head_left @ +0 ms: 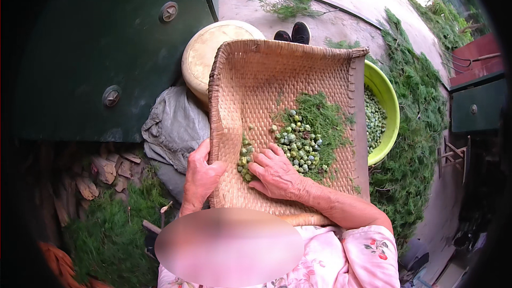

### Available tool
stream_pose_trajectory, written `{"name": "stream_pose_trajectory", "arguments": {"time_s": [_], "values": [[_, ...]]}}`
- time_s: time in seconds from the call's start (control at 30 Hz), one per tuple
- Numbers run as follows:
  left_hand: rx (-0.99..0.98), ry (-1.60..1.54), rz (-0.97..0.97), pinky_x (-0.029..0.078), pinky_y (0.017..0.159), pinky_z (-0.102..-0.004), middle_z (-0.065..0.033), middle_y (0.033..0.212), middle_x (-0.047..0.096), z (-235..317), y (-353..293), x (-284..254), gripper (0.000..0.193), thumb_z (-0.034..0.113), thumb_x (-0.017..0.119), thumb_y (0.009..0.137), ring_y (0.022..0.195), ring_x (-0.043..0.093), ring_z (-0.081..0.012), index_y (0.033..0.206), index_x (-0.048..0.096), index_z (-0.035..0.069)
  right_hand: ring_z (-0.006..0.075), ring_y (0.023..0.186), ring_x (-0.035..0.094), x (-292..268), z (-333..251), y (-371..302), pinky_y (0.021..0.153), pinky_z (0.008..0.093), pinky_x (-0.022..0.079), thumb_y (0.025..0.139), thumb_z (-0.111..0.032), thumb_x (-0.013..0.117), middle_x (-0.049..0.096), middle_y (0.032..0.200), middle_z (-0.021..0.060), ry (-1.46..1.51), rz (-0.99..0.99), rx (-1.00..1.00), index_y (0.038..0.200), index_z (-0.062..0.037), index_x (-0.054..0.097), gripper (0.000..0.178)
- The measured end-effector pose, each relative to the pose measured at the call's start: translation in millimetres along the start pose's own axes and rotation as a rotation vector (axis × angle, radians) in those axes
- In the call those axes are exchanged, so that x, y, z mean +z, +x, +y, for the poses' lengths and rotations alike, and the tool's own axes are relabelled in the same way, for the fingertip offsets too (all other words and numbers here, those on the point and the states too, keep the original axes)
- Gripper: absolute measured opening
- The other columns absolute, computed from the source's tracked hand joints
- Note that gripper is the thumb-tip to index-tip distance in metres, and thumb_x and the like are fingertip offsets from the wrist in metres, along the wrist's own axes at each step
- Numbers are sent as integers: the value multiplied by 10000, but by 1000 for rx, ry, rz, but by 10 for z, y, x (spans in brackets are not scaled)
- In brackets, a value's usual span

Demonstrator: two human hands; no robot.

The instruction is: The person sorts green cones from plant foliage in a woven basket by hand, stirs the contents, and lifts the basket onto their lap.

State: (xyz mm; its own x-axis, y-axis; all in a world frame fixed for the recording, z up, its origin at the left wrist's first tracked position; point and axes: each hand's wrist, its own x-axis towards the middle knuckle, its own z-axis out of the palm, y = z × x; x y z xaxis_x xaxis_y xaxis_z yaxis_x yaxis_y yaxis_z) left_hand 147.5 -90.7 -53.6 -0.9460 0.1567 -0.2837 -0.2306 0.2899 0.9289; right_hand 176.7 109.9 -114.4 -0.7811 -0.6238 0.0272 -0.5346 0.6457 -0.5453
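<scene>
A woven winnowing basket (282,80) with a bound rim lies in front of me. My left hand (202,175) grips its left rim, thumb on the inner side. Inside, small round green cones (300,144) form a heap beside feathery green sprigs (324,120). My right hand (278,173) rests palm down on the weave at the heap's left edge, fingers apart and slightly bent. A few more cones (245,157) lie between that hand and the basket's left wall. What is under the right palm is hidden.
A lime-green tub (392,109) full of similar cones stands right of the basket. Cut green branches (410,122) cover the ground beyond it. A pale round drum (205,53), a grey sack (176,122) and a dark green door (101,48) are at left, with split firewood (104,169) below.
</scene>
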Motion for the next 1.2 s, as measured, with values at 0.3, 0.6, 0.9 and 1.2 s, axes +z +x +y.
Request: {"name": "stream_pose_trajectory", "arguments": {"time_s": [0.3, 0.6, 0.9, 1.2], "values": [[12, 20, 15, 463, 746, -224, -54, 925, 637, -7, -17, -69, 411, -54, 467, 674, 827, 570, -79, 1073, 565, -56, 302, 1247, 413, -288, 612, -234, 1088, 577, 194, 718, -219, 719, 491, 1263, 94, -236, 261, 61, 1048, -121, 583, 371], [3, 66, 8, 456, 771, -222, -59, 954, 637, 11, -33, -54, 437, -54, 460, 676, 841, 574, -90, 1102, 559, -57, 367, 1303, 333, -189, 1278, -225, 1088, 542, 204, 750, -219, 685, 389, 1376, 185, -126, 591, 445, 1198, -128, 563, 474], [16, 22, 51, 432, 784, -214, -54, 961, 618, -18, -29, 0, 452, -38, 465, 645, 849, 550, -97, 1085, 564, -69, 326, 1234, 465, -233, 1091, 422, 992, 384, 429, 770, -105, 707, 445, 1380, 126, 401, 226, 145, 1267, -112, 517, 532], [8, 41, 53, 465, 733, -248, -50, 879, 621, -101, -29, -40, 341, -41, 474, 687, 797, 561, -97, 1018, 554, -55, 383, 1309, 322, -149, 463, -17, 1084, 538, 236, 773, -258, 696, 395, 1389, 154, -88, 327, 122, 1260, -105, 512, 543]]}}
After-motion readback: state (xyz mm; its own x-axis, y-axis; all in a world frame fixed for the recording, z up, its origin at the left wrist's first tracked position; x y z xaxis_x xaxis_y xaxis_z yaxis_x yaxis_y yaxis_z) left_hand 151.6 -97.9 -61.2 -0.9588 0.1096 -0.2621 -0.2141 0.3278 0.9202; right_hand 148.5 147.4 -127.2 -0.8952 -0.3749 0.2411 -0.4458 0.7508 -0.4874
